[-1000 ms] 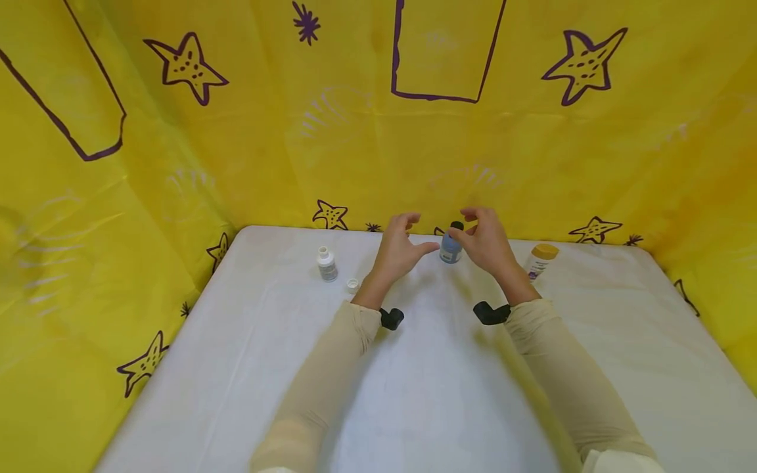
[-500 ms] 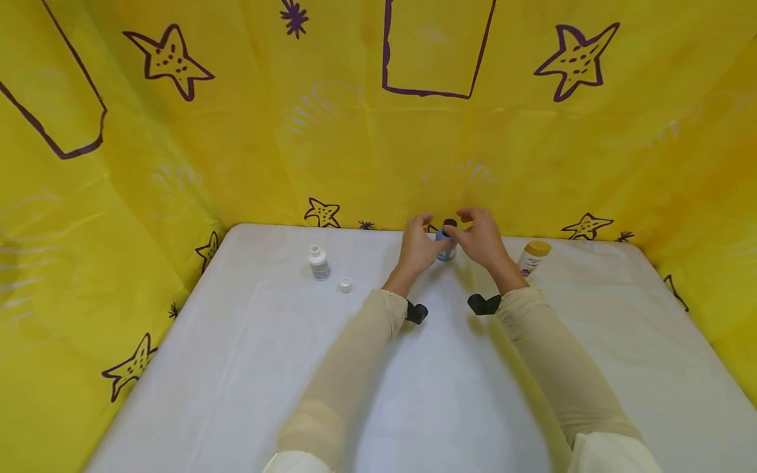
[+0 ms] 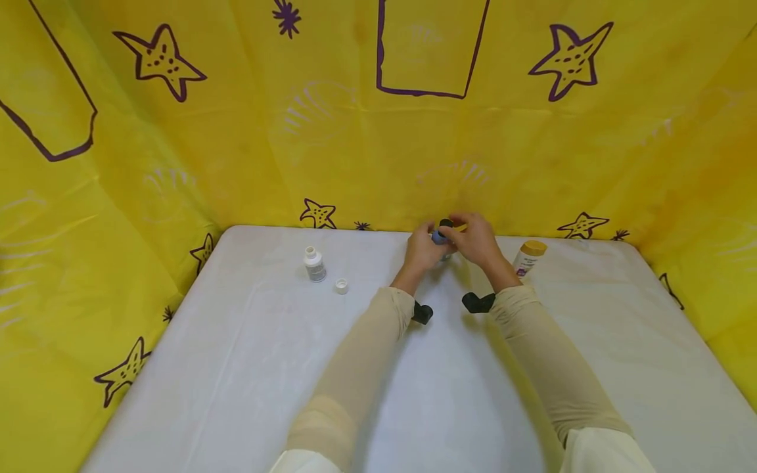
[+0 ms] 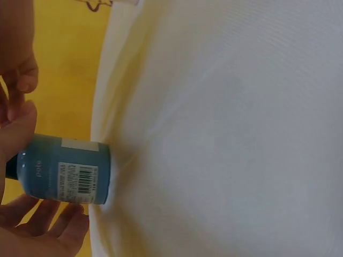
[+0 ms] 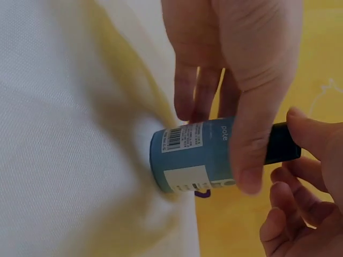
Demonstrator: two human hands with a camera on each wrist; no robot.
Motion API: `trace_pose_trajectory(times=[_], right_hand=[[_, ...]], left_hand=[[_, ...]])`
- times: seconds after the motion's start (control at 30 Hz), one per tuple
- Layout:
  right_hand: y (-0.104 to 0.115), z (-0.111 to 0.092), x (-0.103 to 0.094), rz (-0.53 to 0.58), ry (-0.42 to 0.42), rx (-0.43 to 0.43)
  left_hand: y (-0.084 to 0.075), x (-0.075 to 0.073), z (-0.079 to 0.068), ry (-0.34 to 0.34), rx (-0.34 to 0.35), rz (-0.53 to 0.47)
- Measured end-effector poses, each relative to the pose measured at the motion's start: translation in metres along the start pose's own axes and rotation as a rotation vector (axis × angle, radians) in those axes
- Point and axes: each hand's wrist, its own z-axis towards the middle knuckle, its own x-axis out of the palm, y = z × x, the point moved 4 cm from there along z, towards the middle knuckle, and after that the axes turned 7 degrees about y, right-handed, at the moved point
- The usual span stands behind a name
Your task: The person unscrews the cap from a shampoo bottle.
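A blue bottle (image 5: 187, 155) with a barcode label and a black cap (image 5: 283, 143) stands upright near the back edge of the table. My left hand (image 3: 422, 251) wraps round its body, thumb on one side and fingers on the other, as the left wrist view also shows. At the top, my right hand (image 3: 476, 243) pinches the black cap between thumb and forefinger; its other fingers are loosely bent. Whether the bottle's base rests fully on the cloth I cannot tell.
To the left stands an uncapped white bottle (image 3: 315, 266), with a small white cap (image 3: 341, 286) lying beside it. A white bottle with an orange-yellow cap (image 3: 534, 247) is right of my right wrist. Yellow patterned cloth (image 3: 355, 151) hangs behind the white-covered table (image 3: 248, 394).
My left hand has moved right and taken hold of the blue bottle's body. My right hand has closed in from beside the bottle's top to pinch the black cap.
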Motion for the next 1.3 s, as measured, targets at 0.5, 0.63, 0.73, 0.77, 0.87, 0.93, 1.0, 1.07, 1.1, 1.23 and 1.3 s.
trace_pose_trajectory(times=[0.5, 0.63, 0.73, 0.77, 0.87, 0.93, 1.0, 1.07, 1.1, 1.23, 1.3], right_hand=[[-0.003, -0.002, 0.004, -0.033, 0.053, 0.022], [-0.002, -0.004, 0.004, -0.036, 0.042, 0.017], [-0.003, -0.006, 0.002, -0.025, 0.021, 0.003], [-0.003, -0.007, 0.002, -0.020, 0.015, -0.001], [-0.002, -0.010, 0.001, -0.010, 0.003, -0.015], [-0.001, -0.013, 0.001, -0.007, -0.001, -0.017], [0.001, -0.016, 0.001, -0.014, -0.005, -0.018], [0.002, -0.019, 0.001, -0.017, -0.006, -0.017], [0.004, -0.020, 0.000, -0.019, -0.011, -0.022], [0.011, -0.027, -0.004, -0.034, -0.026, -0.047], [0.015, -0.031, -0.006, -0.037, -0.033, -0.061]], left_hand=[[0.009, 0.003, -0.002, -0.027, -0.002, 0.018], [0.008, 0.003, -0.004, -0.001, 0.009, 0.018], [0.007, 0.002, -0.007, 0.016, 0.026, 0.015], [0.006, 0.002, -0.008, 0.018, 0.030, 0.009], [0.007, 0.001, -0.008, 0.021, 0.043, 0.001], [0.009, 0.000, -0.009, 0.026, 0.046, -0.012], [0.010, 0.000, -0.010, 0.033, 0.052, -0.028], [0.011, -0.001, -0.012, 0.040, 0.060, -0.050], [0.010, -0.002, -0.014, 0.041, 0.066, -0.055], [0.008, -0.006, -0.021, 0.050, 0.097, -0.063], [0.007, -0.009, -0.025, 0.057, 0.115, -0.073]])
